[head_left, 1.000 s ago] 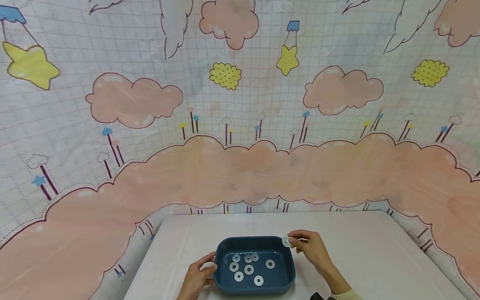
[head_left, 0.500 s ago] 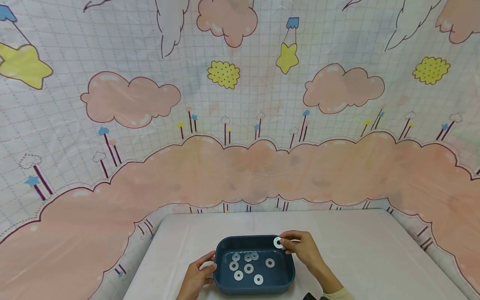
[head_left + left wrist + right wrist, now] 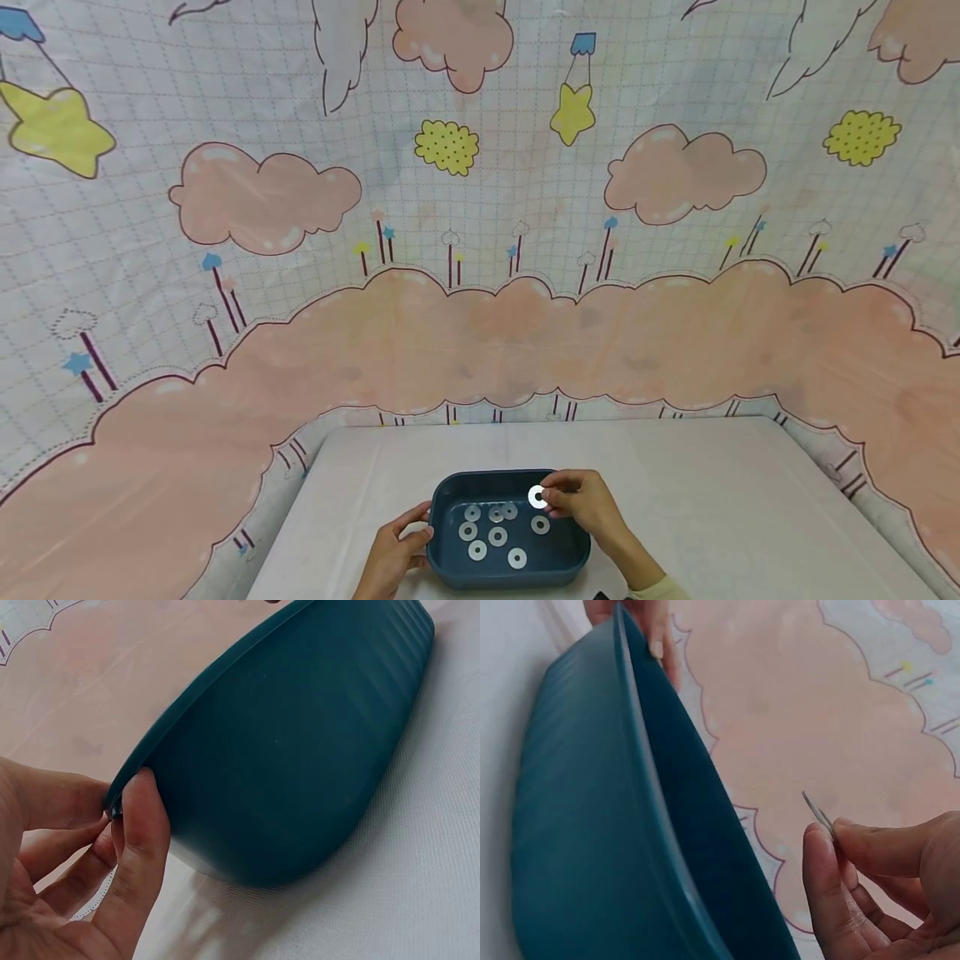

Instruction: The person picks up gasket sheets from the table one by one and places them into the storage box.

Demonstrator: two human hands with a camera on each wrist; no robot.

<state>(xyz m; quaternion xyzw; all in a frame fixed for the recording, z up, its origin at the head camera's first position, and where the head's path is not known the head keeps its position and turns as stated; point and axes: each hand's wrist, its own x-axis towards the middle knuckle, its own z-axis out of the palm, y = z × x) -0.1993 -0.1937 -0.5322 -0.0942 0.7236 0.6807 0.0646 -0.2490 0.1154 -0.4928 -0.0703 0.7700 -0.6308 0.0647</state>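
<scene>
A dark blue rectangular plastic tub [image 3: 510, 578] stands on the white cloth-covered table in the head view. Several pale metal washers [image 3: 517, 551] lie scattered flat on its floor, two of them overlapping. On the tub's left end, my left hand [image 3: 387, 550] pinches the rim between thumb and fingers; the left wrist view shows that grip on the tub wall [image 3: 277, 750]. Over the tub's right part, my right hand [image 3: 590, 506] holds one washer [image 3: 532, 498] between thumb and fingertips. From the right wrist view this washer [image 3: 815, 808] appears edge-on, above the rim.
White cloth [image 3: 712, 492] covers the table around the tub. Behind its far edge hangs a backdrop [image 3: 480, 342] printed with clouds and stars. Part of a dark object [image 3: 602, 596] shows at the bottom edge beside the right sleeve [image 3: 660, 588].
My right hand has carried its washer leftward, from the tub's back right corner to over its right inside. My left hand has stayed on the rim; the loose washers keep their places.
</scene>
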